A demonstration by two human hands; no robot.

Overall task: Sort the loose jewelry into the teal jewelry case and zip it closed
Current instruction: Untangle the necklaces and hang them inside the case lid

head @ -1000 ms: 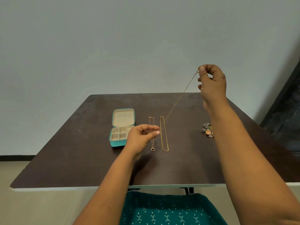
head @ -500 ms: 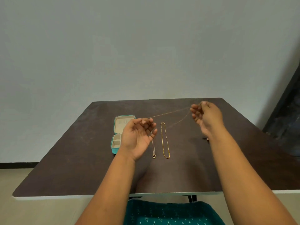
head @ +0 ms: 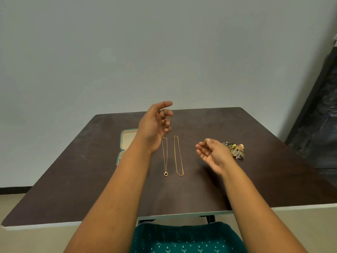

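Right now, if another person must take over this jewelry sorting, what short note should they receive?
Left hand: raised above the table, fingers curled; it seems to hold one end of a very thin chain, too faint to confirm.
Right hand: low over the table, thumb and finger pinching something small, probably the other end.
Teal jewelry case: open on the dark table, partly hidden by the left arm.
On the table: pendant necklace, gold chain, heap of small ornaments.
Done: nothing visibly packed.
Left: pack all pieces, zip the case.
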